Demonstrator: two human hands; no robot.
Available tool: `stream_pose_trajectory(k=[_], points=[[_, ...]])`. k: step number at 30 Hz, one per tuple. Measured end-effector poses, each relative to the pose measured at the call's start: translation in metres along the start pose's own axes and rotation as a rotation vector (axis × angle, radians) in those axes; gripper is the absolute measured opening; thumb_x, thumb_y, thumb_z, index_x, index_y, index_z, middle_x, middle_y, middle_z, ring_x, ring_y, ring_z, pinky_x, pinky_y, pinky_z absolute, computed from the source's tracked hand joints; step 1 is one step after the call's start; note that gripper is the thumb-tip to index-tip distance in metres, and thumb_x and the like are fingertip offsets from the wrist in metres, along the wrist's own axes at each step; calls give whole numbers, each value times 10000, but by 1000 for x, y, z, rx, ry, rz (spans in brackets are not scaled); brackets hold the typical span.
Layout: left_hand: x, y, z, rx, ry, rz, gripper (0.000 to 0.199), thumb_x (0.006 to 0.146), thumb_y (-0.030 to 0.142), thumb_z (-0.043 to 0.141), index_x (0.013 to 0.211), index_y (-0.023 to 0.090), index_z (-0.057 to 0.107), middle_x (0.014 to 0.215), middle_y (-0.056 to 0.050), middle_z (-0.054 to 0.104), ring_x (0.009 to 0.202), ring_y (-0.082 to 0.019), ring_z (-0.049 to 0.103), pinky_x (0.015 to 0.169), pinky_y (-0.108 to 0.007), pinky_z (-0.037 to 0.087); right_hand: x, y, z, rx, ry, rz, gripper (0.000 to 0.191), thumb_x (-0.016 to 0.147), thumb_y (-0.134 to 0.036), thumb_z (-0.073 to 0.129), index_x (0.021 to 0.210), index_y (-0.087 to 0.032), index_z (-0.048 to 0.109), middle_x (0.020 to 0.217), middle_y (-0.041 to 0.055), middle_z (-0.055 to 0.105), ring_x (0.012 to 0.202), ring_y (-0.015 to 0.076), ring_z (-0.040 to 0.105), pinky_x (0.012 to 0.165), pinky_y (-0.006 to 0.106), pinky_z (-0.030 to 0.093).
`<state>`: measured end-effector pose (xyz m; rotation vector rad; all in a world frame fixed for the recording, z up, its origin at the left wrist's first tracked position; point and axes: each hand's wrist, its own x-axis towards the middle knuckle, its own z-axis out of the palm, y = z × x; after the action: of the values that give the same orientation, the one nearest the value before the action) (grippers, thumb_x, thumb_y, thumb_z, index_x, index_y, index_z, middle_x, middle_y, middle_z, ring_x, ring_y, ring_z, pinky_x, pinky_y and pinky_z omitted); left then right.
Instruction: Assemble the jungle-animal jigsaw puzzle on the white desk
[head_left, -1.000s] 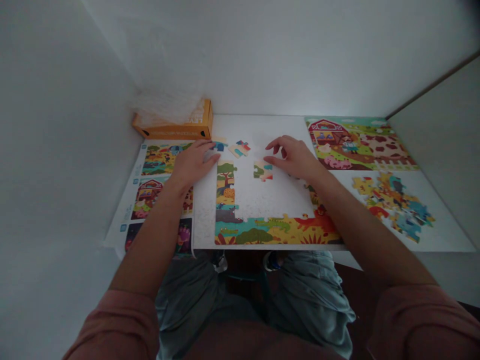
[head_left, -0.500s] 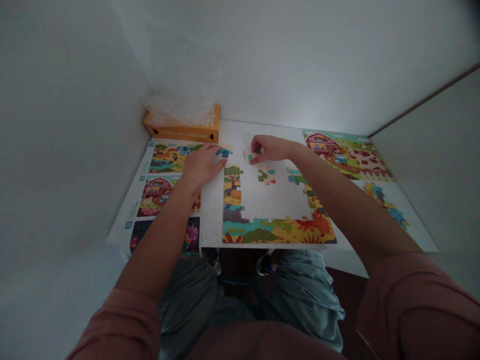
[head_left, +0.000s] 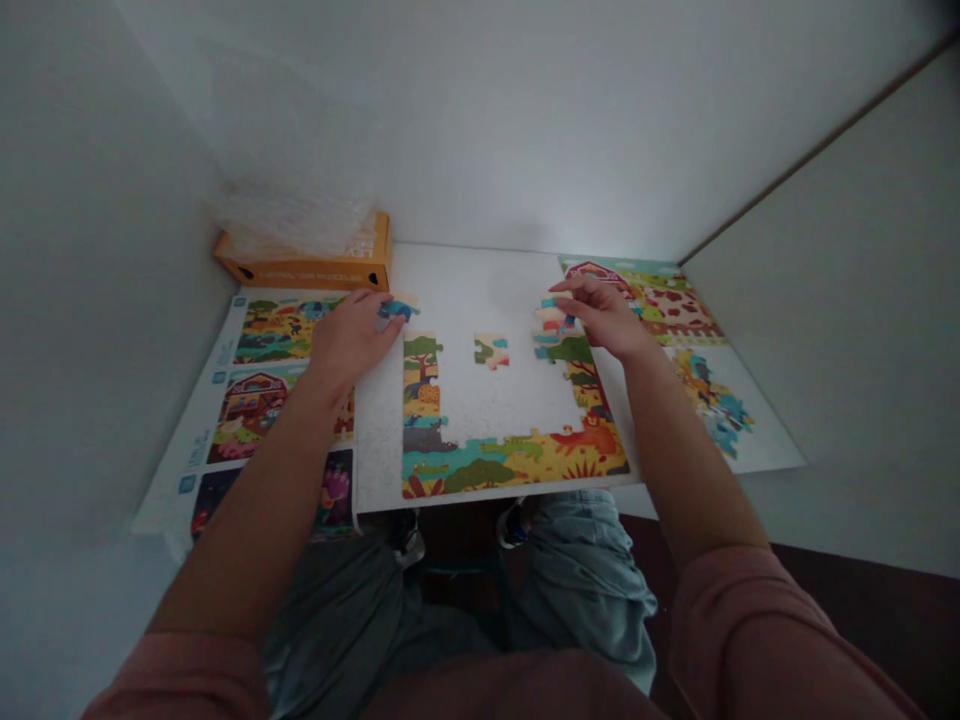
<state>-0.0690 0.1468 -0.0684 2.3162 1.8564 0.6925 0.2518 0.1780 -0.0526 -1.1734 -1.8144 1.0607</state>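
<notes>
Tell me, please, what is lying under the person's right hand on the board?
Colourful puzzle pieces show at the fingertips of the right hand, and a tree piece lies just below it on the white puzzle board. The palm covers whatever else is beneath.

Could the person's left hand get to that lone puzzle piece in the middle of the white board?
Probably yes. The left hand is close to the loose puzzle piece, and only a flat column of joined puzzle pieces lies between them, low enough to pass over.
</notes>
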Motion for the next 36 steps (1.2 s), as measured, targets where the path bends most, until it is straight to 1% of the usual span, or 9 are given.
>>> stream_pose_trajectory(k=[2,5,8,12,18,24,28,33,36], points=[[3,2,1,12,5,-1,345,735,451,282,1024,305,401,1060,-10,411,930,-225,396,739,-376,320,0,19,-5,55,56,-35,167,686,-320,459,844,-266,461,705,-38,500,567,88,389,504,249,292],[7,5,3,51,-8,-16,335,735,441,291,1018,305,408,1046,-1,426,939,-221,394,779,-380,298,1,33,-9,87,52,-56,157,691,-306,462,840,-258,469,726,-41,501,582,86,384,515,247,287],[10,7,4,85,-13,-30,340,734,434,294,1021,293,411,1025,-4,440,924,-216,408,787,-366,298,0,34,-13,101,-2,-50,158,698,-302,450,848,-254,469,728,-49,510,591,82,384,537,247,284],[11,8,5,77,-8,27,343,736,419,307,1023,266,416,991,-16,459,881,-195,433,768,-318,320,0,34,-18,118,15,-48,145,694,-308,448,826,-251,463,710,-65,517,578,78,376,549,249,277],[12,7,7,129,-37,-16,358,737,380,338,1037,197,404,975,-15,457,731,-154,479,707,-283,337,5,40,-21,194,-37,-52,151,672,-294,469,818,-255,452,697,-66,498,564,80,372,549,265,287],[13,9,6,135,32,45,311,735,353,361,989,187,434,952,-9,458,723,-127,471,716,-257,347,3,33,-17,243,-69,-62,228,663,-274,470,887,-290,432,707,-71,497,573,85,395,551,282,305],[13,10,6,106,36,22,312,730,354,356,980,192,448,948,-21,462,736,-136,472,727,-264,347,1,25,-14,255,-74,-59,341,652,-237,471,980,-292,394,715,-67,484,593,85,399,556,280,316],[13,9,8,101,37,18,311,733,363,339,978,210,453,936,-16,465,695,-126,477,719,-261,349,-3,16,-11,238,-69,-34,283,655,-245,470,935,-277,444,696,-59,465,609,90,375,550,269,338],[13,9,8,114,21,3,319,733,365,335,983,202,449,943,-15,459,687,-123,472,732,-267,341,-6,11,-10,206,-77,-35,250,678,-260,451,927,-284,459,754,-57,474,628,94,361,560,264,347]])
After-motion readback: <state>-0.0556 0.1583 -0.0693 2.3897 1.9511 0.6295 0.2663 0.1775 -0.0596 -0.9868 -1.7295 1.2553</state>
